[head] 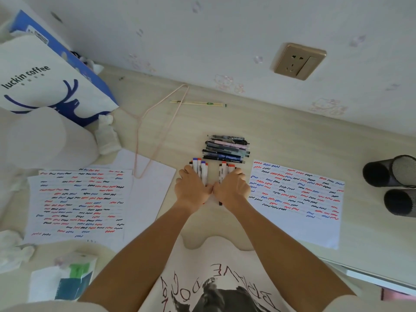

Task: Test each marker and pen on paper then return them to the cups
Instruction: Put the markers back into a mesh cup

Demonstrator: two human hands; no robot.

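Observation:
My left hand (192,188) grips a bunch of white markers (200,168) with blue and red caps, lying on the desk. My right hand (231,188) grips a second bunch of markers (225,171) with red caps. Both hands sit side by side at the desk's middle, thumbs nearly touching. Just beyond them lies a pile of several dark pens (226,148). A sheet of paper (295,199) covered in red, blue and black squiggles lies to the right. A stack of scribbled sheets (78,199) lies to the left. Two dark mesh cups (391,174) lie on their sides at the far right.
A luckin coffee paper bag (51,79) and white plush items (45,138) fill the left back corner. A pink wire hanger (155,131) and wrapped chopsticks (198,103) lie behind the pens. A tissue pack (72,278) sits at front left. The wall holds a socket (297,61).

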